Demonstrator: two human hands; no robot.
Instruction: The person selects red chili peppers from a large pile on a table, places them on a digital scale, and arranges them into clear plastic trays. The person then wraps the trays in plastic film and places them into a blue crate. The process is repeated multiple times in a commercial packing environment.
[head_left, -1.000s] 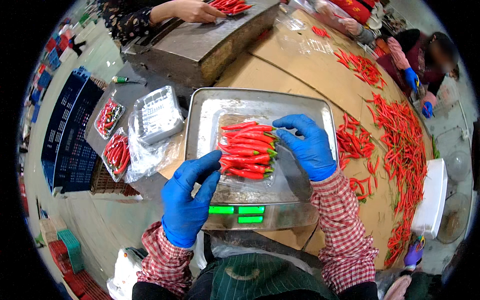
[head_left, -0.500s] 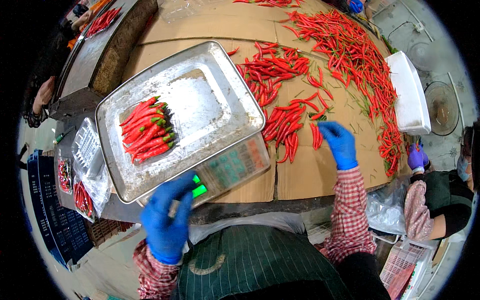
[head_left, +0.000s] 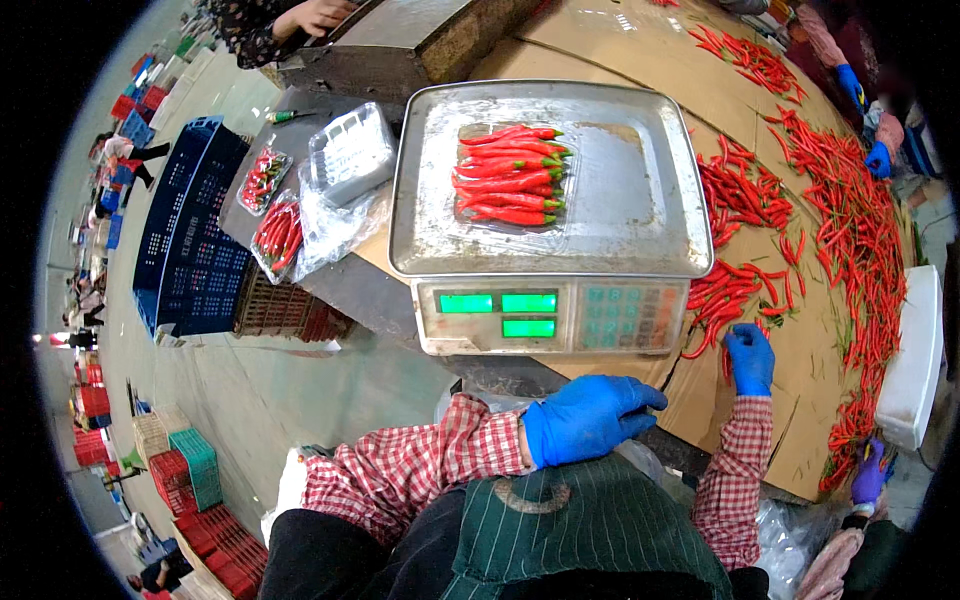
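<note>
Head view: A tabletop (head_left: 375, 300), partly covered by brown cardboard (head_left: 800, 400), with a scale (head_left: 640, 200) near the middle.
Writing: The scale's green displays (head_left: 528, 328) glow, their digits washed out; the keypad (head_left: 620, 315) markings are faint. Pale characters mark the side of a blue crate (head_left: 195, 240).
Pepper row: Red peppers (head_left: 510, 178) lie side by side on the scale's metal tray, green stem ends to the right; glare obscures any clear packaging under them.
Clear packs: Left of the scale, an upper pack (head_left: 265, 182) and a lower pack (head_left: 277, 238) hold peppers, near shiny stacked trays (head_left: 352, 155).
Left hand: The blue-gloved hand (head_left: 592, 418) is below the scale, fingers extended rightward and slightly parted, holding nothing visible.
Right hand: The blue-gloved hand (head_left: 750, 360) is at the loose peppers (head_left: 735, 290), fingers curled; whether it pinches one, I cannot tell.
Pepper heap: A long red heap (head_left: 850, 250) runs down the right side.
Cut off: A co-worker's bare hand (head_left: 318, 15) at the top edge.
</note>
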